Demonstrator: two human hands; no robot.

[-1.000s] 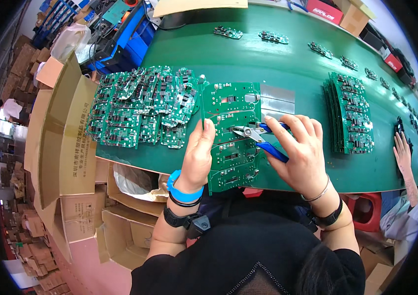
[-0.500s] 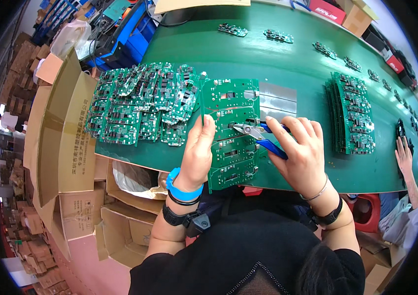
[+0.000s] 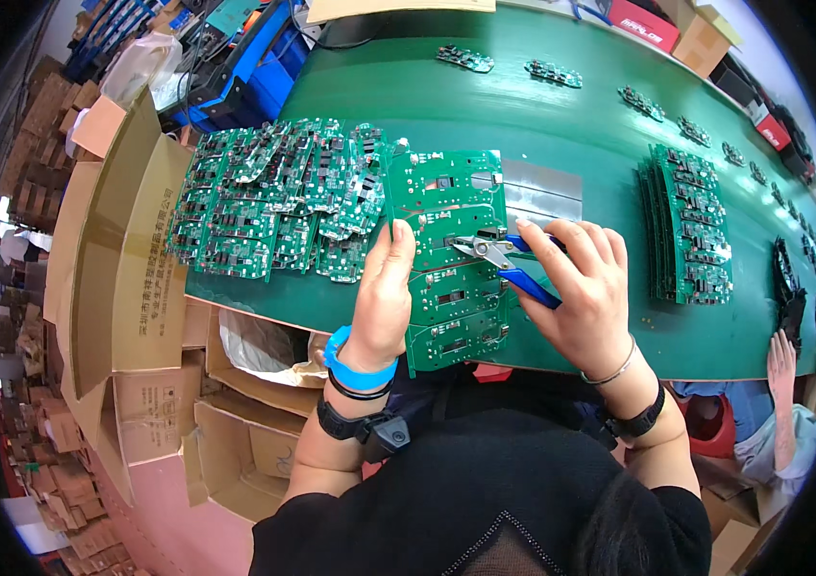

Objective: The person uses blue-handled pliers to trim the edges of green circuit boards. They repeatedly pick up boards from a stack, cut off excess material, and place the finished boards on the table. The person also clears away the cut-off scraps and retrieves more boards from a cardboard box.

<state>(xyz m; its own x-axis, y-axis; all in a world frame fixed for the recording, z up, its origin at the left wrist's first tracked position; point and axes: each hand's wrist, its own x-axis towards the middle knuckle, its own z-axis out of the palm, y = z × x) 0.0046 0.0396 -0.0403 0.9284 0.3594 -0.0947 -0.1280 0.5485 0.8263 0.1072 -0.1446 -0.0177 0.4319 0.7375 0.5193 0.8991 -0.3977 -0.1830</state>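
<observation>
My left hand [image 3: 385, 298] is closed on the left edge of a green circuit board panel [image 3: 446, 312], thumb along its edge. The panel is upright in front of me, with several slotted sections. In my right hand [image 3: 581, 293] is a pair of blue-handled cutting pliers [image 3: 528, 283]. Their jaws touch the panel around a slot above its middle; the exact bite is too small to make out. Left of the panel lies a large heap of circuit boards [image 3: 273, 197]. Partly hidden behind the panel is a grey sheet [image 3: 547, 190] on the table.
A stack of board panels [image 3: 686, 226] stands to the right on the green table [image 3: 408, 91]. Small separate boards [image 3: 554, 74] lie in a row along the far side. Open cardboard boxes [image 3: 124, 278] are at the left. Another person's hand [image 3: 781, 360] rests at the right edge.
The pliers have shifted slightly left and up against the panel, my right hand with them. At the far right, the other person's hand has moved down, away from the dark item there.
</observation>
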